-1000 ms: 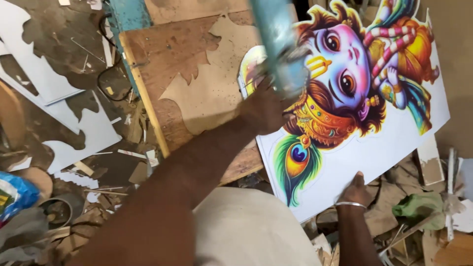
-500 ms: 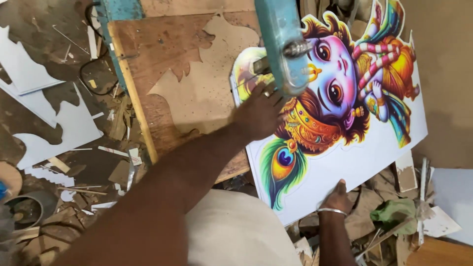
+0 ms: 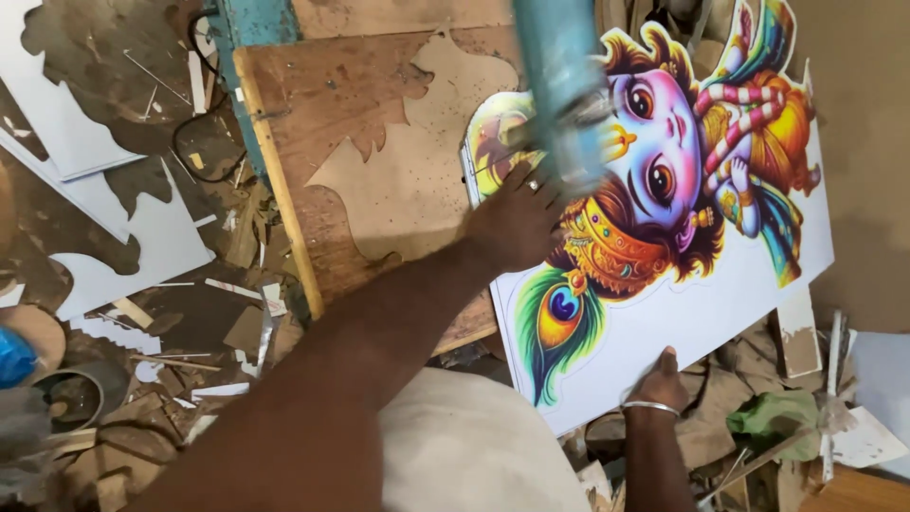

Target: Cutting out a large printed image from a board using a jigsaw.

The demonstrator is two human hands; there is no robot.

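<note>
The left hand presses flat, fingers spread, on the white board printed with a colourful child figure and peacock feather, while the right hand pinches its near edge, the board lying across the worn brown wooden table under a blue-green machine arm.

- Printed board: a white sheet bearing a brightly coloured cartoon figure with big eyes, gold jewellery and a peacock feather; partly cut along its outline at the left.
- It lies flat and slanted, overhanging the wooden tabletop.
</note>
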